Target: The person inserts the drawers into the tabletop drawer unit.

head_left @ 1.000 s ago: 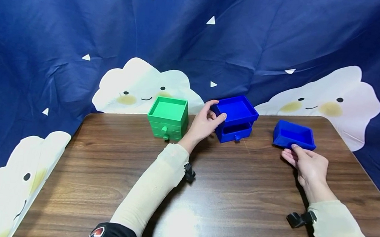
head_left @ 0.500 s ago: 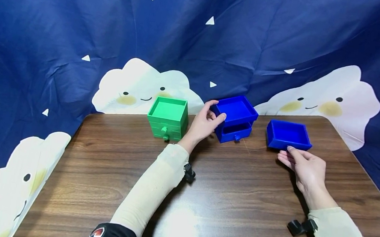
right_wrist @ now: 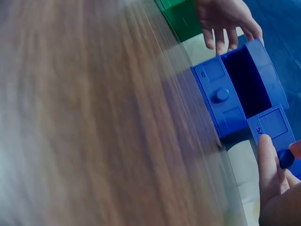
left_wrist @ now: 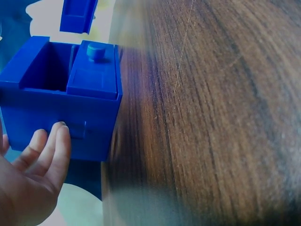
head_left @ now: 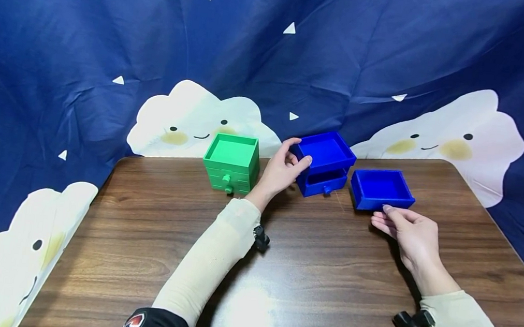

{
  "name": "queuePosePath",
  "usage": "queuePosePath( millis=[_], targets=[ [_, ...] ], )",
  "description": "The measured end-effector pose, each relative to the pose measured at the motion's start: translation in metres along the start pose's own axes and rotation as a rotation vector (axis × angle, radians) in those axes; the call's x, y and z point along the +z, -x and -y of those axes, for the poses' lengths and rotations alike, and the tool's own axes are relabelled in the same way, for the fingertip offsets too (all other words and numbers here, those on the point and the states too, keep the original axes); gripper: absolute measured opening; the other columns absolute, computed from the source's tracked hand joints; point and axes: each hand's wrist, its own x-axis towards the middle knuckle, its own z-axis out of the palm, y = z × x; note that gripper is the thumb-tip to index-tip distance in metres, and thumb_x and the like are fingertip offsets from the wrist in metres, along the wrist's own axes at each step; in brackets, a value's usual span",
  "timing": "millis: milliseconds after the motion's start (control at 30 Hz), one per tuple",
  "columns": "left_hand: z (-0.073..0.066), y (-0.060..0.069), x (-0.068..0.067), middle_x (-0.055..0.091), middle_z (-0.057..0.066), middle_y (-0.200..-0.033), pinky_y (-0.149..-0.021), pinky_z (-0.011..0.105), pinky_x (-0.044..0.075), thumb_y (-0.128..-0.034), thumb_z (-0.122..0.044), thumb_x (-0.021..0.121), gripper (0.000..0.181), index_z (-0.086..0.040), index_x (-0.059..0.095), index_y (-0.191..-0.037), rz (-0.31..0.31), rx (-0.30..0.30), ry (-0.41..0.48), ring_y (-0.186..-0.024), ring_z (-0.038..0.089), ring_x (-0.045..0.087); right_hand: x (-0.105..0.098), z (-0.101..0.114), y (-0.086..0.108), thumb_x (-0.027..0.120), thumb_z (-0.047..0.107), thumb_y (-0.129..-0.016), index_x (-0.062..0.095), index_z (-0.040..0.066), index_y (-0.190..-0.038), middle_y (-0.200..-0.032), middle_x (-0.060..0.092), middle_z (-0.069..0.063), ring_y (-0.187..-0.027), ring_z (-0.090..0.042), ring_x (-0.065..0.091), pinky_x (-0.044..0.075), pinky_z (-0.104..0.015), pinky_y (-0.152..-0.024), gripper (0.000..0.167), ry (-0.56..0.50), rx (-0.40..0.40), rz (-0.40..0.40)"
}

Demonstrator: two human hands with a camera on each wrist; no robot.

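A small blue drawer cabinet (head_left: 325, 156) stands at the back of the table, its upper slot open and dark above a lower drawer (head_left: 325, 183) with a round knob. My left hand (head_left: 282, 170) grips the cabinet's left side; in the left wrist view several fingertips (left_wrist: 59, 136) touch that side wall. My right hand (head_left: 416, 237) pinches the knob (right_wrist: 285, 158) of a loose blue drawer (head_left: 383, 187), held level just right of the cabinet, its hollow facing up. From the right wrist view, the drawer's front overlaps the cabinet's corner; whether they touch I cannot tell.
A green drawer cabinet (head_left: 231, 163) with two knobs stands to the left of my left hand. The brown wooden table (head_left: 308, 271) ends just behind the cabinets, where a dark blue curtain (head_left: 245, 37) with clouds hangs.
My right hand has carried the loose blue drawer leftward, toward the blue cabinet, and levelled it from a slight tilt. The left hand and both cabinets have stayed put.
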Motion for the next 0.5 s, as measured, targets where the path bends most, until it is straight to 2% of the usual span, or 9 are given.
queuePosePath(
  millis=[233,500],
  targets=[
    [0.001,0.000,0.000,0.057,-0.001,-0.092,-0.071,0.023,0.046,-0.1033,-0.039,0.071,0.058,-0.022,0.051,-0.154,-0.002,0.002,0.000,-0.080,0.016,0.056,0.010,-0.001,0.007,0.067,-0.001,-0.104,0.082,0.009,-0.090,-0.081,0.082,-0.008,-0.075,-0.016,0.082,0.066,-0.030,-0.073,0.022,0.051,-0.005,0.048],
    [0.001,0.000,0.000,0.057,0.000,-0.093,-0.071,0.022,0.046,-0.1034,-0.039,0.071,0.057,-0.023,0.050,-0.154,-0.002,0.006,0.003,-0.083,0.022,0.058,0.019,-0.005,0.010,0.066,-0.001,-0.104,0.082,0.009,-0.092,-0.083,0.082,-0.009,-0.076,-0.017,0.082,0.066,-0.031,-0.074,0.023,0.074,-0.013,0.098]
  ],
)
